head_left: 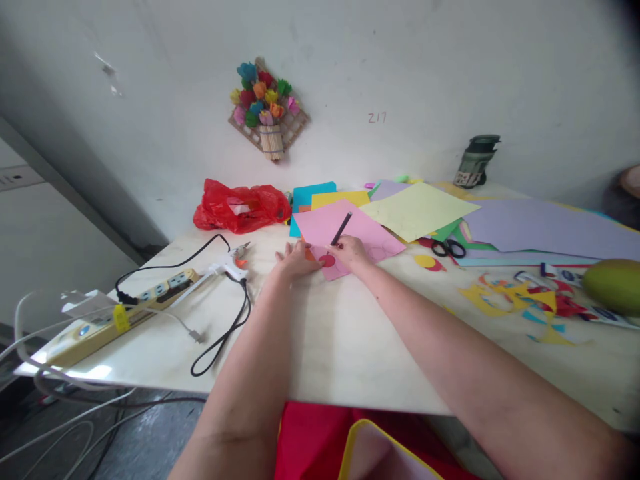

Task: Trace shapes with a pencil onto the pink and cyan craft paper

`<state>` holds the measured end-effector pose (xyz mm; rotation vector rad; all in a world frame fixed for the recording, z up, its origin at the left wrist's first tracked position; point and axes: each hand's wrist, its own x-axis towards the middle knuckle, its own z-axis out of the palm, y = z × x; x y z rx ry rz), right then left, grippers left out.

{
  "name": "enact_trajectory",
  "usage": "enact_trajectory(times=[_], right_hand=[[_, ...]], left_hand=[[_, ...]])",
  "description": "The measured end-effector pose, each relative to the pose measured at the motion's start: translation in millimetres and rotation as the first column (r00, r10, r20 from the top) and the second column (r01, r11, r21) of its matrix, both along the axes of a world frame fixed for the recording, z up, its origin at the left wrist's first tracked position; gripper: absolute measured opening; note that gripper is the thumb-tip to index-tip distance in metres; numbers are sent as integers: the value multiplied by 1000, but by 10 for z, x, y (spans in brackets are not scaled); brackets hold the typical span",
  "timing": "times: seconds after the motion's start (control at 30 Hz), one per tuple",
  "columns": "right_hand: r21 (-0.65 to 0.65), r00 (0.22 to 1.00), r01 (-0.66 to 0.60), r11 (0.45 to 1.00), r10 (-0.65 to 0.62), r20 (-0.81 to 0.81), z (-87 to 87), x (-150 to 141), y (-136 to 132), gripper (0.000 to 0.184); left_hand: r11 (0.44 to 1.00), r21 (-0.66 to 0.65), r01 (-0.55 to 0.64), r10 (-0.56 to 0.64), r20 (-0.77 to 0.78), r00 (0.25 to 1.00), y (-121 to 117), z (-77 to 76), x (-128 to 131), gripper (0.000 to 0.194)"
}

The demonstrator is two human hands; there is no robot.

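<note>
A sheet of pink paper (320, 225) lies on the table in front of me, with faint pencilled circles near its right corner. My right hand (351, 253) is closed round a black pen (342, 229), its tip end hidden by my fingers, low over the sheet. Against the sheet's near left corner lies a small red paper circle (327, 261). My left hand (297, 259) rests flat beside it, fingers spread, pressing at the paper's left edge. A bit of orange paper (309, 255) shows by its fingertips.
At left are a glue gun (225, 265), a power strip (120, 317) and loose cables. Black-handled scissors (449, 249), yellow paper scraps (487, 299) and a green mango-like fruit (614, 285) lie to the right. A red plastic bag (240, 205) and coloured sheets (420, 210) sit behind.
</note>
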<state>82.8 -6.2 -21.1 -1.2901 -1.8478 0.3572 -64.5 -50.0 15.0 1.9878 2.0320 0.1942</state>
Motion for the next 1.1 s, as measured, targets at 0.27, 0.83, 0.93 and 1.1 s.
enact_trajectory(times=[0.27,0.83,0.93,1.1], right_hand=[[-57,992,29,998,-36,-121,35,29,-35,14],[-115,866,105,988,-148,-478,49,366,94,32],[-132,864,83,988,-137,-484,49,332,102,33],[-199,881,-11,980,-84,-465,206,290,101,26]], left_hand=[[1000,15,-12,11,3,1000,73,-71,-11,75],[978,205,-30,33,-9,999,128,-207,97,50],[985,170,-35,33,14,999,112,-184,118,47],[975,183,-127,109,103,989,79,-106,110,37]])
